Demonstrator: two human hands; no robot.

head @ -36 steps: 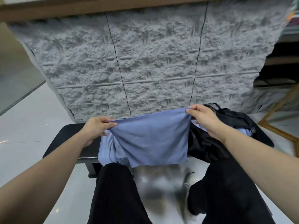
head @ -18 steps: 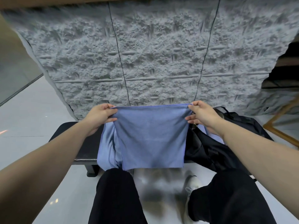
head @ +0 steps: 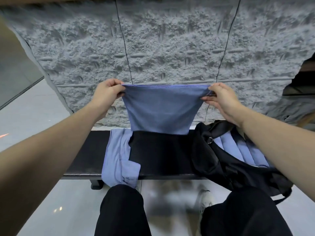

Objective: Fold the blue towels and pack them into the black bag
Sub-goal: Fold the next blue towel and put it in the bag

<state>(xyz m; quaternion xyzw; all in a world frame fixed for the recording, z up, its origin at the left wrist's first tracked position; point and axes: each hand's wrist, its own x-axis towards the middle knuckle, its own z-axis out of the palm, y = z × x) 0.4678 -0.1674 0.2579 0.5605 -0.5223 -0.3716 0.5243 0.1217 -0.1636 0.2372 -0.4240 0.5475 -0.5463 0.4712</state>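
Note:
A blue towel [head: 162,109] hangs stretched in the air above a black bench [head: 163,155]. My left hand [head: 106,94] pinches its top left corner and my right hand [head: 221,97] pinches its top right corner. The towel's lower edge ends just above the bench's far edge. Another blue towel [head: 119,159] lies crumpled on the bench at the left and droops over the front edge. At the right end of the bench the black bag [head: 221,160] lies open, with several folded blue towels [head: 243,150] standing side by side inside it.
A rough grey stone wall [head: 170,45] rises right behind the bench. Pale glossy floor [head: 34,126] spreads to the left and below. My two legs in black trousers [head: 122,213] fill the bottom of the view, close to the bench's front edge.
Both hands have lifted the held towel up and away from me, so it now hangs clear of the bench. The crumpled towel and the bag have stayed in place.

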